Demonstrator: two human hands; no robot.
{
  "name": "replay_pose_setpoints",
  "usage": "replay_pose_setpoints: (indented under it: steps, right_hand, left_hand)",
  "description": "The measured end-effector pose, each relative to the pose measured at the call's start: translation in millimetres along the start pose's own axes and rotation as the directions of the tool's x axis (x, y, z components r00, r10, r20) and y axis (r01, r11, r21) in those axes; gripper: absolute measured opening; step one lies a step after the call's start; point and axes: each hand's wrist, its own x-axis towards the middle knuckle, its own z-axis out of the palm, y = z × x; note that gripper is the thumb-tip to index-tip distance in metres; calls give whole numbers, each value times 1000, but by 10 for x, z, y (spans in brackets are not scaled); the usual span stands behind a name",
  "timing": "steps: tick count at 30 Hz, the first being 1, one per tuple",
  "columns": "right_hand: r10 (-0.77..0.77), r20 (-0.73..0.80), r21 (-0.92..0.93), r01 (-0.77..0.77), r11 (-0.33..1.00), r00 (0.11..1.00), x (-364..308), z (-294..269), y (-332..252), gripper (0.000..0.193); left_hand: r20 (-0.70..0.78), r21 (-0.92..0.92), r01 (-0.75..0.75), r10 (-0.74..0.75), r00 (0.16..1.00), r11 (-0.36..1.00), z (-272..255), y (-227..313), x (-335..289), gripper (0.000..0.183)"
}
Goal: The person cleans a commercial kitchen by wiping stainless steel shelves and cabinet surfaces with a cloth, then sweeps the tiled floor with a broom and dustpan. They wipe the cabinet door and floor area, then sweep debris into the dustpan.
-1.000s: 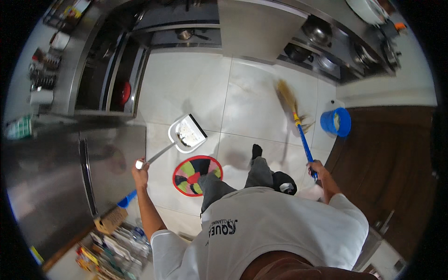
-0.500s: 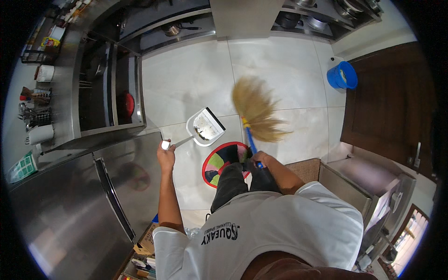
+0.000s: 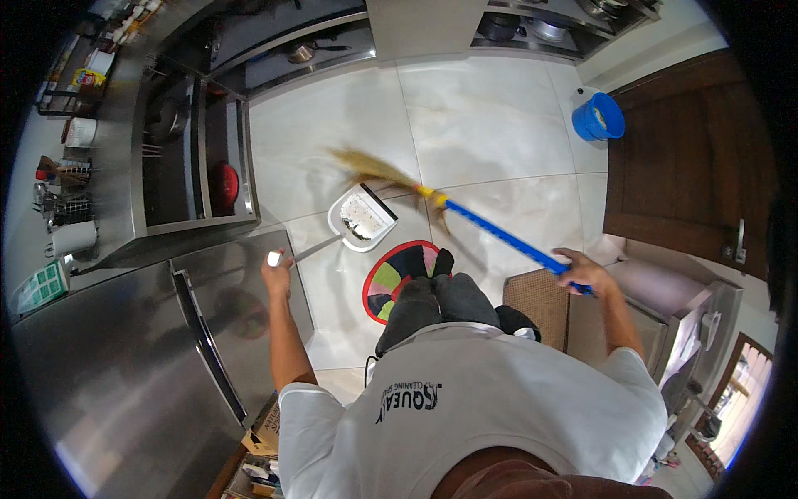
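Observation:
My left hand is closed round the white-ended handle of a long-handled dustpan. The white pan rests on the tile floor with dark bits of debris in it, its black lip facing the upper right. In my right hand is the blue handle of a soft broom, gripped near its end. The handle slants from my right down to the left, and the straw bristles, blurred at the tip, spread over the floor just beyond the dustpan.
A round patchwork rug with a red border lies by my feet, a brown woven mat to its right. A blue bucket stands near the dark wooden door. Steel cabinets line the left, and open shelves run along the back.
The broom has swung left, its bristles moving from right of the dustpan to beyond it. My right hand has moved outward to the right. My left hand shifted slightly left.

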Motion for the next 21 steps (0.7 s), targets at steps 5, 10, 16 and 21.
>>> replay_pose_setpoints:
  steps: [5, 10, 16, 21]
  right_hand:
    - [21, -162, 65, -11, 998, 987, 195, -397, 272, 68]
    - [53, -292, 134, -14, 991, 955, 1620, -131, 614, 50]
    - [142, -89, -84, -149, 985, 986, 2695, 1432, 912, 29]
    - [124, 328, -43, -116, 992, 936, 2162, 1167, 600, 41]
  left_hand:
    - [-44, -106, 101, -106, 993, 989, -119, -19, -214, 25]
    - [-55, -54, 169, -172, 984, 984, -184, 249, -408, 25]
    - [-108, 115, 135, -123, 987, 984, -57, 574, -310, 24]
    - [-120, 69, 145, -136, 983, 987, 102, 191, -113, 23]
